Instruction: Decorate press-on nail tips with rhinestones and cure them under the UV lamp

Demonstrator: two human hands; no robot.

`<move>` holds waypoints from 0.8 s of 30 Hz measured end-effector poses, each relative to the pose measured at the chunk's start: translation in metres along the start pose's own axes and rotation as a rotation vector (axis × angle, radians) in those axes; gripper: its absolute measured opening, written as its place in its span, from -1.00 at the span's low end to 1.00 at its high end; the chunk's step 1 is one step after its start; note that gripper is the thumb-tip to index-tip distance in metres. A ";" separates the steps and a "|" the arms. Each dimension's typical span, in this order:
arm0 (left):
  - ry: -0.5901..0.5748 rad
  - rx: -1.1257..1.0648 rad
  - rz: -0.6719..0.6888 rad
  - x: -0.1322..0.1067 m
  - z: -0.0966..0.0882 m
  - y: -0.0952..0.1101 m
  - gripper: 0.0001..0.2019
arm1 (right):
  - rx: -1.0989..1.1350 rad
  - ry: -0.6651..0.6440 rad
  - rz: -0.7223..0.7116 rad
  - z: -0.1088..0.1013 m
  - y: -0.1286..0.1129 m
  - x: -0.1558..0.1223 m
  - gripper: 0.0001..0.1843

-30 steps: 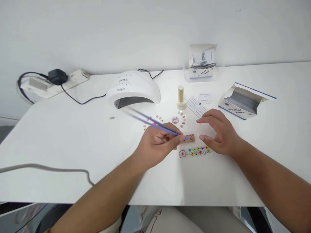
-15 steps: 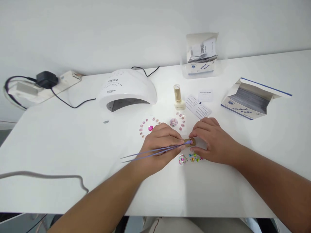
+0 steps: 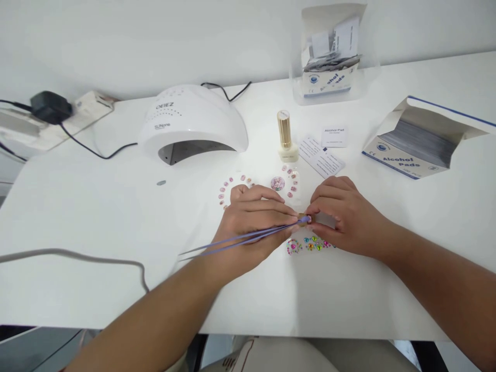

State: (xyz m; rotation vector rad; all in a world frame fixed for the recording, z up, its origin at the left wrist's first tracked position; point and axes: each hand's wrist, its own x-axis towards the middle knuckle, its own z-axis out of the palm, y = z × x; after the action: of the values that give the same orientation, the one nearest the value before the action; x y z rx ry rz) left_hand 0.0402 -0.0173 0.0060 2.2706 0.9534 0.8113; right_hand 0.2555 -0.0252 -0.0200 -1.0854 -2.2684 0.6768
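My left hand point(image 3: 256, 219) is closed on purple tweezers point(image 3: 248, 239). Their two thin points reach out to the left, and their joined end lies over a small brown block point(image 3: 302, 219) with a tiny pinkish piece on it. My right hand point(image 3: 351, 219) curls in from the right, its fingertips and thumb closed about the block's right end. Just below lies a sheet of coloured gem stickers point(image 3: 313, 245). Above the hands are a round pink ornament point(image 3: 277, 183) and an arc of small pink nail pieces point(image 3: 221, 196), partly covered by my left hand.
A white nail lamp point(image 3: 194, 121) stands at the back left, near a power strip point(image 3: 91, 111) with a black adapter. A gold-capped polish bottle point(image 3: 284, 137), alcohol pad packets point(image 3: 323, 157), an open alcohol pad box point(image 3: 411, 150) and another box point(image 3: 329, 82) stand behind.
My view has shifted, so the table things appear higher. My right fingertips and thumb have come closer together at the brown block. A bright pink gem is now hidden behind my left hand.
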 end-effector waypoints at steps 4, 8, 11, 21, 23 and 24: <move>-0.014 0.025 0.027 0.000 0.000 0.002 -0.92 | 0.001 0.014 -0.012 0.000 0.000 0.001 -0.98; -0.026 0.044 0.022 0.002 0.001 0.003 -0.90 | 0.010 0.008 -0.015 0.000 0.001 0.001 -0.98; -0.010 0.017 0.026 0.002 0.001 0.004 -0.88 | 0.009 0.009 -0.019 0.000 0.001 0.001 -0.99; 0.007 0.010 -0.070 0.004 0.002 0.007 -0.92 | 0.024 0.006 -0.006 0.000 0.000 0.000 -0.98; 0.016 0.010 -0.074 0.005 0.003 0.007 -0.93 | 0.031 0.013 -0.004 0.000 0.000 0.000 -0.98; 0.019 0.013 -0.073 0.005 0.003 0.008 -0.93 | 0.035 0.018 -0.001 0.000 0.000 0.000 -0.97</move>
State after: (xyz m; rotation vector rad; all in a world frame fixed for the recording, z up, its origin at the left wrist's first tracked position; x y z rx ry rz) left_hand 0.0485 -0.0187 0.0109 2.2287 1.0462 0.7986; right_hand 0.2550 -0.0249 -0.0203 -1.0693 -2.2338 0.7007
